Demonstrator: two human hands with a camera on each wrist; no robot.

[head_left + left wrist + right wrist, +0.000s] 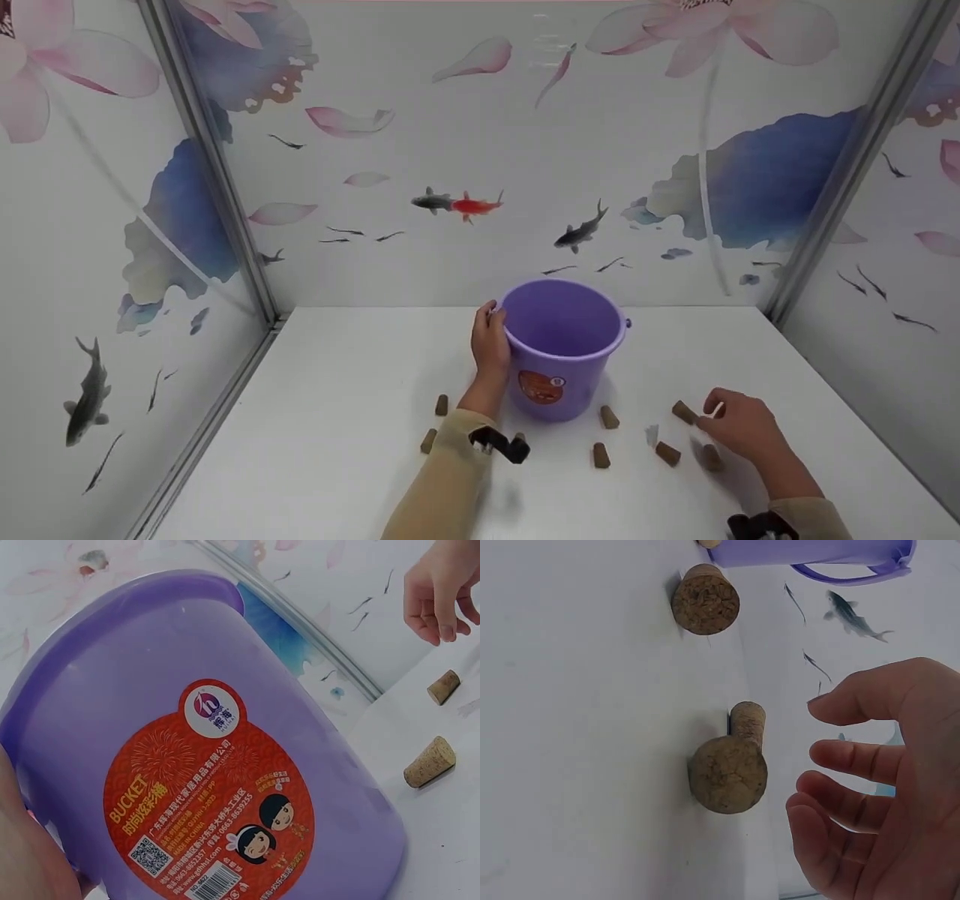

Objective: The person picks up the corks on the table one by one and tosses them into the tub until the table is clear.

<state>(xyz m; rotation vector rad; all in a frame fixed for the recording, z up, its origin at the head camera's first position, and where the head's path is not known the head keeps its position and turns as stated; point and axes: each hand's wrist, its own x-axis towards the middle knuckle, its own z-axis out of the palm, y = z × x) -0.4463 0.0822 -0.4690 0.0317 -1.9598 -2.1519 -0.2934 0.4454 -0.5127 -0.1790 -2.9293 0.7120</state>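
Observation:
A purple plastic bucket [559,390] stands upright, its rim tipped a little toward me. My left hand [491,346] grips its left side at the rim, and the left wrist view shows a red label [210,795] on the wall. Over on the right, my right hand [744,424] hovers low with loosely bent fingers, fingertips beside a tapered cork stopper [684,412]. The right wrist view shows nothing between that hand's thumb and fingers. Two more corks lie close by, one cork [668,454] toward the bucket and another cork [712,458] under the hand.
Between bucket and right hand lie a cork [609,417] and a nearer cork [601,455]. Left of the bucket are a cork [442,405] and a cork [428,441] partly behind my sleeve. Printed panels [465,135] wall in the white table [322,420].

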